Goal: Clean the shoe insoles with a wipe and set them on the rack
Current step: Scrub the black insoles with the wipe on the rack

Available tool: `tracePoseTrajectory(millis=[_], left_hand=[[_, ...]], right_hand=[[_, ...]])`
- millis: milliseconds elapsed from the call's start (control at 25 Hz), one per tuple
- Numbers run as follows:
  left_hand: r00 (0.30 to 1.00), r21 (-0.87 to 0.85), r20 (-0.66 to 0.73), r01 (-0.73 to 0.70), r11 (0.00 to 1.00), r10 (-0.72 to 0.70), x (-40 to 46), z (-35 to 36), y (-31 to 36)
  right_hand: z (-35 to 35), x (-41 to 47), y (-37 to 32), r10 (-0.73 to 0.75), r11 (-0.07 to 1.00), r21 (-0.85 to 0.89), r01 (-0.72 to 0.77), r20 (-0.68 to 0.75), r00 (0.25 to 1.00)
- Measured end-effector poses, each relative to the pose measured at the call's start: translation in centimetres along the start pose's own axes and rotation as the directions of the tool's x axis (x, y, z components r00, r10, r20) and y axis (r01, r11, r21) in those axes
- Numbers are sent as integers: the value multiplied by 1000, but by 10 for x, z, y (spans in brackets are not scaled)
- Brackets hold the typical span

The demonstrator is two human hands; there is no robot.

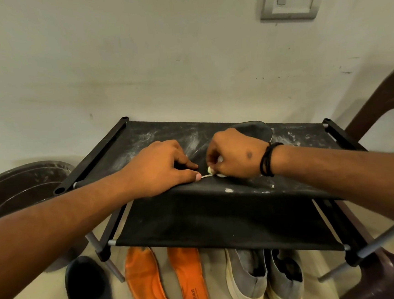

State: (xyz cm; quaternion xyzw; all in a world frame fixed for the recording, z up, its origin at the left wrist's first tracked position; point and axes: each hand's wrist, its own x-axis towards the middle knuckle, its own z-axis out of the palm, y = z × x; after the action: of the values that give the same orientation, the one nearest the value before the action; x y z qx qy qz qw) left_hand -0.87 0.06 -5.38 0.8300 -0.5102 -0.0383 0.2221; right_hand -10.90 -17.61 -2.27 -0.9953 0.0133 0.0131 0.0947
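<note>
A dark insole [254,131] lies flat on the top shelf of the black fabric rack [156,131], its near part hidden under my right hand. My right hand [235,153] pinches a small crumpled white wipe [211,170] against the insole. My left hand [163,167] rests beside it, thumb and fingers pinching the wipe's other end. Two orange insoles [145,282] lie on the floor below the rack, with another dark insole [89,292] to their left.
A pair of grey slip-on shoes [262,277] stands on the floor under the rack's right side. A brown plastic tub [16,186] sits at the left, a brown plastic chair [378,114] at the right. The wall stands right behind the rack.
</note>
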Motion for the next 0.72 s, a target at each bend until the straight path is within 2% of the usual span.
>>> tracePoseTrajectory(millis=[200, 440, 640, 720], left_hand=[[1000, -19, 4, 9, 1000, -9, 0, 1, 0], [1000, 19, 13, -3, 1000, 3, 0, 0, 0], [1000, -17, 9, 7, 1000, -7, 1, 1, -1], [1000, -14, 16, 8, 1000, -8, 1, 0, -1]], right_hand=[[-14, 3, 35, 188, 977, -89, -191, -41, 981], [-3, 3, -8, -4, 1000, 29, 3, 34, 999], [-9, 10, 24, 153, 981, -109, -158, -53, 987], [-6, 10, 18, 130, 983, -120, -136, -58, 990]])
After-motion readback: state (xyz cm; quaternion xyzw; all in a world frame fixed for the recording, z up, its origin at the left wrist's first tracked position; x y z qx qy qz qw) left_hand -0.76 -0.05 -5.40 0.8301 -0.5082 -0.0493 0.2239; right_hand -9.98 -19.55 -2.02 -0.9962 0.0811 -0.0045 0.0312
